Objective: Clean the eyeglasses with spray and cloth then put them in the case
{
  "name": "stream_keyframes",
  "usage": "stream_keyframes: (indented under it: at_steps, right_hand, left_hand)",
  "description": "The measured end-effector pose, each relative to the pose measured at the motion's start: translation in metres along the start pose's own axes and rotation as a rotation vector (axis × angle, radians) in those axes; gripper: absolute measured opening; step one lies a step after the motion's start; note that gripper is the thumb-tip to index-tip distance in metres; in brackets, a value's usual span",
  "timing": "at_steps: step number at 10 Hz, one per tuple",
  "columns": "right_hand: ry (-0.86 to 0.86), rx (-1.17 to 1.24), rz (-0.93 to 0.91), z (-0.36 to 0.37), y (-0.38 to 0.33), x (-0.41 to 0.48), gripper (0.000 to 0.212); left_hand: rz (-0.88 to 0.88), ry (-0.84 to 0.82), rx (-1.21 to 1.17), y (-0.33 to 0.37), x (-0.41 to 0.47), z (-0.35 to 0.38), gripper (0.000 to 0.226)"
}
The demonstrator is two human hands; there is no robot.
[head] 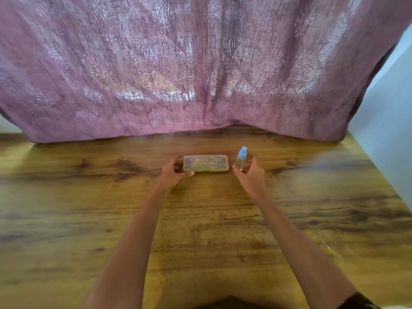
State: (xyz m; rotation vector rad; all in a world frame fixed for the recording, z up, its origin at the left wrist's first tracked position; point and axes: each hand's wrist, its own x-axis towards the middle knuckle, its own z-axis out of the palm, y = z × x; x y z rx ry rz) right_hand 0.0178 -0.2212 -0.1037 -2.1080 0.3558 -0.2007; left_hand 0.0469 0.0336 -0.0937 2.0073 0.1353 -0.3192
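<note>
Head view. Case, translucent plastic with a printed label on its lid, is lying flat on the wooden table with the lid closed, in the far middle part of the surface. Its contents are showing only as a bluish blur through the lid, and what they are cannot be told.

Left hand is gripping the left end of the case. The fingers are curling over the far side of that end, and the thumb is lying along the near edge, touching it.

Spray bottle, clear with a light blue cap, is sitting just beside the right end of the case and is leaning slightly to the right. Right hand is holding the bottle. The fingers and thumb are curling round its lower body, leaving the cap exposed. Whether the base of the bottle is touching the table cannot be told.

Both forearms are reaching forward from the lower edge of the view. A mauve patterned curtain is hanging behind the table, its hem resting on the far part of the surface. A pale wall is showing at the right.
</note>
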Motion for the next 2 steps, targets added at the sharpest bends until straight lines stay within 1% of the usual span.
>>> stream_keyframes:
  at_steps: [1, 2]
  right_hand:
    - [0.066, -0.016, -0.058, -0.007, -0.009, -0.008, 0.063]
    - [0.229, -0.111, -0.302, -0.016, -0.022, -0.011, 0.058]
  left_hand:
    - [-0.038, 0.068, -0.095, 0.005, -0.005, -0.001, 0.076]
    - [0.084, 0.383, 0.022, 0.008, -0.013, 0.002, 0.056]
